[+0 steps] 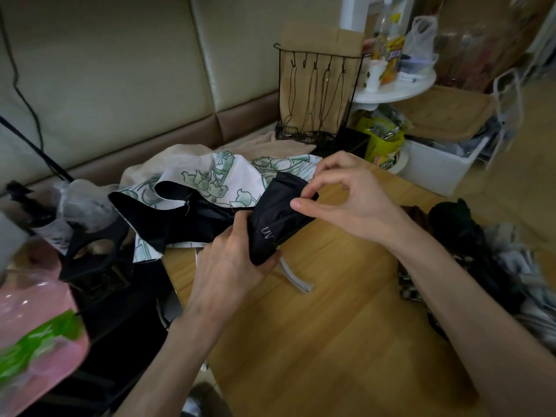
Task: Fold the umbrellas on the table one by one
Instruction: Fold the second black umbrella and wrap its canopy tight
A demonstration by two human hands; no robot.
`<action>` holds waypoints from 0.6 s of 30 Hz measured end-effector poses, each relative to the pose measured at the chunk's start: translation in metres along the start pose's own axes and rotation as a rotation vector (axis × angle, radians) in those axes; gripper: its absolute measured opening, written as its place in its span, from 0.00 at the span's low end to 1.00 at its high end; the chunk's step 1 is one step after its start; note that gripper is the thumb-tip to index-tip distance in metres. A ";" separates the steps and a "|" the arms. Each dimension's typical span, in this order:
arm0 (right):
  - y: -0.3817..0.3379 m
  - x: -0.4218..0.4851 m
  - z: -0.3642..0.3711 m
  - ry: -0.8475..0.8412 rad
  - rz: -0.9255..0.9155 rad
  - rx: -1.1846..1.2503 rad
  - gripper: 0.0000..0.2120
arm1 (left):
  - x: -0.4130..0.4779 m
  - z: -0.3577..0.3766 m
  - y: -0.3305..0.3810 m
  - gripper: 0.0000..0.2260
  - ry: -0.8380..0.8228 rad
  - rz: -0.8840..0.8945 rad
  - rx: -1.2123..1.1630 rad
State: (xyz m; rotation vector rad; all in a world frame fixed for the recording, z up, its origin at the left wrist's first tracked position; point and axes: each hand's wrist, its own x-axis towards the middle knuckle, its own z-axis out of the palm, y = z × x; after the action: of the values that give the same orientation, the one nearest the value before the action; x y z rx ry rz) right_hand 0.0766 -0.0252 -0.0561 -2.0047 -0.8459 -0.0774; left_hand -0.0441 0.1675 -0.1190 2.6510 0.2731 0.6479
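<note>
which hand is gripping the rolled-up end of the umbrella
The left hand: its fingers wrap round the rolled black part of the umbrella, marked UV. The right hand only pinches a fabric fold further up.

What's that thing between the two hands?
In the head view, the black umbrella marked UV lies between the left hand and right hand, held by both.

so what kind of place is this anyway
Most likely a cluttered home, perhaps a dining corner: a padded bench back behind the wooden table, a white round shelf with a drink bottle, and an umbrella held by the left hand and right hand.
</note>
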 end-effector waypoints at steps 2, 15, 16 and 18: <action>0.001 0.000 0.002 -0.003 -0.008 -0.005 0.06 | 0.000 0.000 0.000 0.30 -0.007 -0.002 0.003; 0.005 -0.003 0.012 -0.014 0.152 0.185 0.04 | 0.002 -0.004 -0.002 0.30 -0.045 0.039 -0.003; 0.006 -0.003 0.012 -0.012 0.137 0.171 0.04 | 0.002 -0.004 -0.002 0.30 -0.057 0.024 -0.043; 0.008 -0.003 0.011 -0.012 0.140 0.199 0.04 | 0.004 -0.006 -0.002 0.29 -0.090 -0.022 -0.142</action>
State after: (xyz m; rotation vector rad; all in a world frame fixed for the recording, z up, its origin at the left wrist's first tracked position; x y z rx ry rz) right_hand 0.0765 -0.0213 -0.0694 -1.8718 -0.6903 0.0954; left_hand -0.0440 0.1725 -0.1134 2.5294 0.2213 0.5189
